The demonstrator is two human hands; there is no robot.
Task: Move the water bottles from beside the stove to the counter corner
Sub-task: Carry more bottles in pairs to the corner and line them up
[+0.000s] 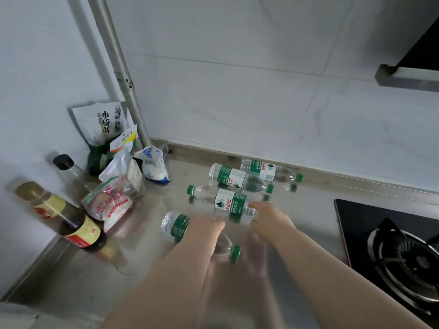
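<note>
Several clear water bottles with green caps and green-white labels lie on their sides on the steel counter (147, 264). Two of them (237, 178) (266, 169) rest by the back wall. My right hand (269, 217) wraps around the base end of a third bottle (225, 201), whose cap points left. My left hand (205, 230) lies over the middle of the nearest bottle (175, 226), with fingers curled on it; its cap (236, 254) points right. The stove (392, 248) is at the right.
The left corner holds food bags (109, 203), a white-blue pouch (154, 166), two dark sauce bottles (78, 230) (45, 203) and a black-capped clear bottle (69, 172). A metal pipe (126, 86) runs up the corner. A range hood (408, 74) hangs at upper right.
</note>
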